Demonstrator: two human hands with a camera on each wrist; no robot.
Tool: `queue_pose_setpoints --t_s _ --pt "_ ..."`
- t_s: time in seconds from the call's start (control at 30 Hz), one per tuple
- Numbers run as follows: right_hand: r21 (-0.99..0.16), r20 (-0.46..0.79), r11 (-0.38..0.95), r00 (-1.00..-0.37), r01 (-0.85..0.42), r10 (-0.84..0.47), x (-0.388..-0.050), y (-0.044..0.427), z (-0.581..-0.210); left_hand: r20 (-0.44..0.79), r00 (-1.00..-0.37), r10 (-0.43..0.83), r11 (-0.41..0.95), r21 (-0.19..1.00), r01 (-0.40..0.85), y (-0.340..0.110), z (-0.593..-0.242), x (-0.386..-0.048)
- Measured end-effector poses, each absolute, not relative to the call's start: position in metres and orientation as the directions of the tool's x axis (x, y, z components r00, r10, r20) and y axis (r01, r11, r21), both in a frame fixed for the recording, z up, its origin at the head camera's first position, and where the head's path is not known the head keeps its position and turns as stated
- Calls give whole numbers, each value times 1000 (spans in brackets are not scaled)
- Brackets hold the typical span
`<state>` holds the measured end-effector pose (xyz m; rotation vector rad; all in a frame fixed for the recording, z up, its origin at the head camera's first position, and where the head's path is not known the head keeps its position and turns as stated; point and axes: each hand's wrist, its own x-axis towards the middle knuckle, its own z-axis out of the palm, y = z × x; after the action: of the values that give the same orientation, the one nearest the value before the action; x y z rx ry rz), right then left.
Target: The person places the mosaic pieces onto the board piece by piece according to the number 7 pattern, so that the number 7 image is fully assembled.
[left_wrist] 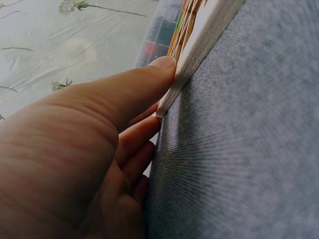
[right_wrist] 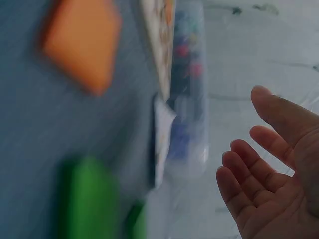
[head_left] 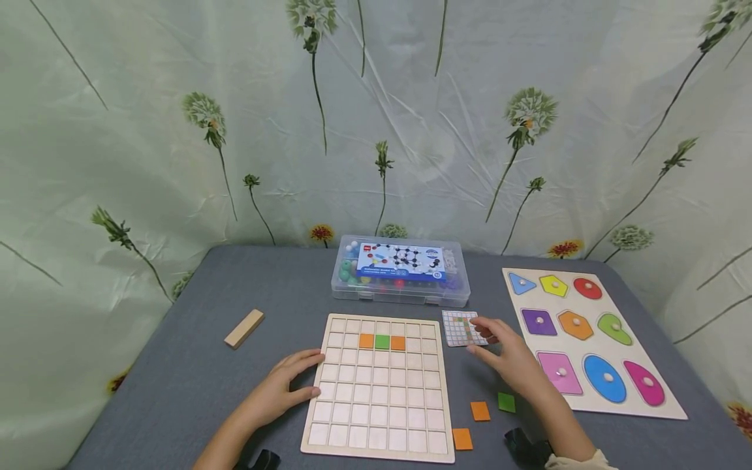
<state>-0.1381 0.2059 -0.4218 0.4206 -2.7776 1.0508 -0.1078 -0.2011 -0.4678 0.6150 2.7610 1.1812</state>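
Observation:
A light wooden grid board (head_left: pixel 380 395) lies on the grey cloth, with an orange tile (head_left: pixel 367 341), a green tile (head_left: pixel 382 342) and another orange tile (head_left: pixel 398 343) side by side near its top. My left hand (head_left: pixel 275 390) touches the board's left edge with thumb and fingertips; the left wrist view shows the thumb (left_wrist: pixel 162 63) against that edge. Over the right part of a small printed grid card (head_left: pixel 455 328) hovers my right hand (head_left: pixel 510 358), fingers relaxed and holding nothing. Loose near it lie a green tile (head_left: pixel 506 403) and two orange tiles, one upper (head_left: pixel 480 411), one lower (head_left: pixel 462 439).
Behind the board stands a clear plastic box (head_left: pixel 401 292) with a blue label and coloured balls. A knobbed shape puzzle (head_left: pixel 599 346) covers the table's right side. At the left lies a wooden block (head_left: pixel 243 329). A floral curtain (head_left: pixel 435 130) hangs behind the table.

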Motion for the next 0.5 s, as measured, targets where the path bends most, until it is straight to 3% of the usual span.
queue_pose_setpoints --t_s 0.2,0.5 --pt "-606 128 772 -982 -191 -142 -131 228 -434 82 -915 395 620 710 332 -201 -468 -108" --pt "-583 37 802 -990 -132 -136 -129 239 -444 80 -917 390 621 713 326 -201 -468 -107"
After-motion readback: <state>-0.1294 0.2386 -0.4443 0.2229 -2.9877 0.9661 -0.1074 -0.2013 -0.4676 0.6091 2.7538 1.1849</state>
